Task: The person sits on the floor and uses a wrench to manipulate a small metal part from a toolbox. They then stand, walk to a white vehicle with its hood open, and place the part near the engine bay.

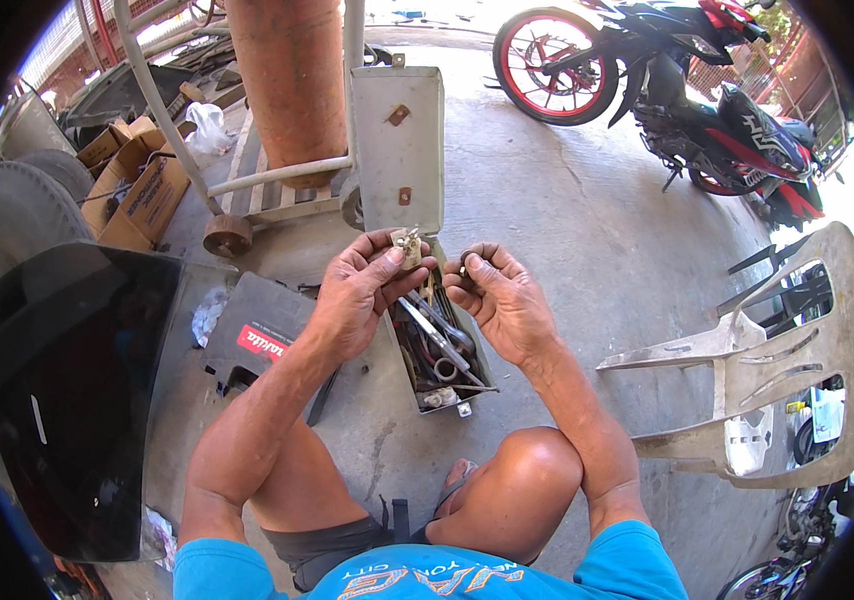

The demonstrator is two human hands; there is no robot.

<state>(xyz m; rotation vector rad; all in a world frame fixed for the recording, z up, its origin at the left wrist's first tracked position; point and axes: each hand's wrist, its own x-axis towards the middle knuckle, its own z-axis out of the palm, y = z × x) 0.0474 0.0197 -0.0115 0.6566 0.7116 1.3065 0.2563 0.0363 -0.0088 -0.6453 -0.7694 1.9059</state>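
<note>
Above an open metal toolbox (406, 372), my two hands are held close together but apart. My left hand (355, 290) pinches a small beige piece with shiny metal bits (408, 247) between thumb and fingers. In my right hand (509, 305), thumb and forefinger close on a tiny dark piece with a brassy spot (464, 269); its kind is too small to make out. Below them, wrenches (431, 332), a metal ring (445, 369) and other hand tools lie jumbled in the box. Its grey lid (397, 150) stands raised on the far side.
A dark tool case (247, 322) lies left of the toolbox, beside a black glossy panel (77, 400). Beyond stand a wheeled frame with an orange cylinder (287, 80) and a cardboard box (142, 195). A plastic chair (797, 355) lies tipped at right; a motorcycle (667, 100) stands behind.
</note>
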